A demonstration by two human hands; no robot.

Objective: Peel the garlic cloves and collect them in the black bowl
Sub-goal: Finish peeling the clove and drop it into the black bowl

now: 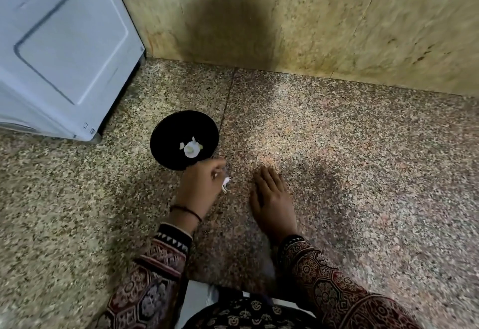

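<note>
Peeling so far: a few pale garlic pieces lie in the bowl, just beyond my left fingertips. I cannot tell whether every piece is fully bare.
Left hand: my fingers are curled and pinch a white bit at their tips, close to the bowl's near rim. It is too small to tell whether it is skin or clove.
Wrist thread: a dark band sits behind those fingers, above a patterned sleeve.
Right hand: it lies flat on the floor with the fingers straight and together, holding nothing. It is apart from my left fingers, on their right.
Remaining: I see no whole bulb or unpeeled clove anywhere around my fingers. I judge that the job is either near its end or the rest lies out of view. The white bit belongs in the bowl if it is clove, and aside if it is skin.
Appliance: a white cabinet stands on the floor, well to the left of my left fingers and beyond them.
Floor: it is speckled stone under both hands. A thin joint runs away from me, starting past the bowl's right edge.
Wall: yellowish stone slabs rise well beyond all my fingertips. A dark patch sits on them past the bowl, and I cannot tell whether it is shadow or stain.
</note>
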